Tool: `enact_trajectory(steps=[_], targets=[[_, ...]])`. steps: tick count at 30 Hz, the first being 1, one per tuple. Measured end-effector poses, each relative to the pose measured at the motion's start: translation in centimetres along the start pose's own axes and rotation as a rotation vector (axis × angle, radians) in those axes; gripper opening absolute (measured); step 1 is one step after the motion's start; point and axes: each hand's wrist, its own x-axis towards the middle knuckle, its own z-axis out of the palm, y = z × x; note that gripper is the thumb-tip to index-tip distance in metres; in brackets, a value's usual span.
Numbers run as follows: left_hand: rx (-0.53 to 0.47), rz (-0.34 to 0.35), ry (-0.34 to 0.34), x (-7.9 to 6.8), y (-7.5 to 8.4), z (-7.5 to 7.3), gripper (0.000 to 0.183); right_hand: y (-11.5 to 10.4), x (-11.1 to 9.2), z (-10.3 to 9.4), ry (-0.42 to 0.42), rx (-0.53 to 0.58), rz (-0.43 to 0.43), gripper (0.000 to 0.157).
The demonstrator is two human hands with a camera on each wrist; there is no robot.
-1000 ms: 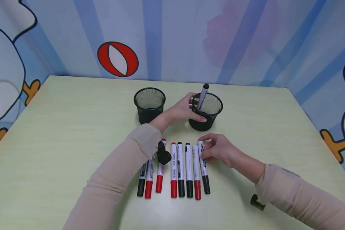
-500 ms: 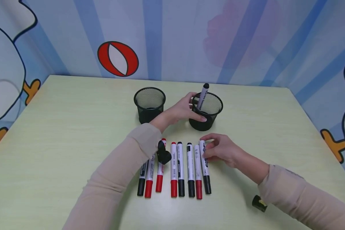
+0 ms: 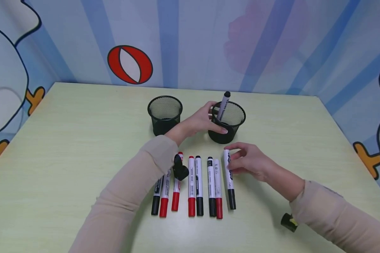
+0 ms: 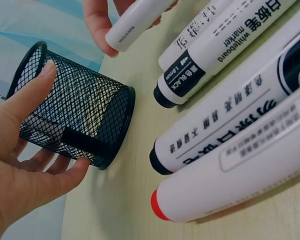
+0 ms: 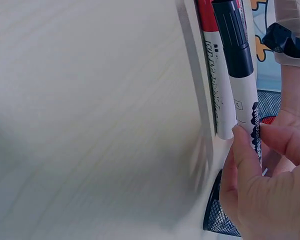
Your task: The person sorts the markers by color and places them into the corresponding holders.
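Note:
My left hand (image 3: 197, 123) grips the right-hand black mesh pen cup (image 3: 229, 136), thumb on the near side and fingers round the other. A black-tipped marker (image 3: 224, 104) leans inside that cup. In my right hand (image 3: 252, 163), a white whiteboard marker with a black cap (image 3: 229, 181) is pinched between thumb and fingers, its cap toward me. The right wrist view shows this pinched marker (image 5: 244, 90) close up, apart from a red-capped marker (image 5: 217, 85). Beside it in the head view lies a row of red-capped and black-capped markers (image 3: 199, 186).
A second black mesh pen cup (image 3: 160, 127) stands at the back, left of the held one. My left sleeve (image 3: 130, 189), with a black wrist strap, crosses over part of the marker row. A patterned wall (image 3: 196, 42) borders the table's far edge.
My right hand has moved right and slightly away from me with its marker, widening the gap to the row. A neighbouring black-capped marker has shifted right against a red-capped one. My left hand stays put.

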Motion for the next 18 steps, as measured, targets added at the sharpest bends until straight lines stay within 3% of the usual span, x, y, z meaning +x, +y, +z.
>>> enact_trajectory(steps=[18], targets=[[0.003,0.004,-0.002,-0.1,0.0,0.1,0.093,-1.9,-0.4,-0.7,-0.034,0.049,-0.073,0.058]])
